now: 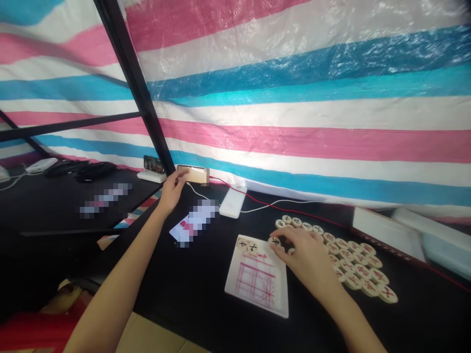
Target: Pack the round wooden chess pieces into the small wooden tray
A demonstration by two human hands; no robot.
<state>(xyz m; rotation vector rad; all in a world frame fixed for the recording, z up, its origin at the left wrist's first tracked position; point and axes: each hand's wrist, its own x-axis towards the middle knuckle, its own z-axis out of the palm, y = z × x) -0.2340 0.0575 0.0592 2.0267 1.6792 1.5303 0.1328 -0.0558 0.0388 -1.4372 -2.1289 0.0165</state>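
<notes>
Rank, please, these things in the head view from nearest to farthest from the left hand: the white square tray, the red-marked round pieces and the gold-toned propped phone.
1. Gold-toned phone: right at the left hand, by its fingertips.
2. White square tray: to the hand's right, nearer the camera.
3. Red-marked round pieces: farthest right, past the tray.

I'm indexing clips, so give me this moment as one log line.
left hand: at phone | right hand: pinching game piece at tray corner | two other pieces: in tray
</notes>
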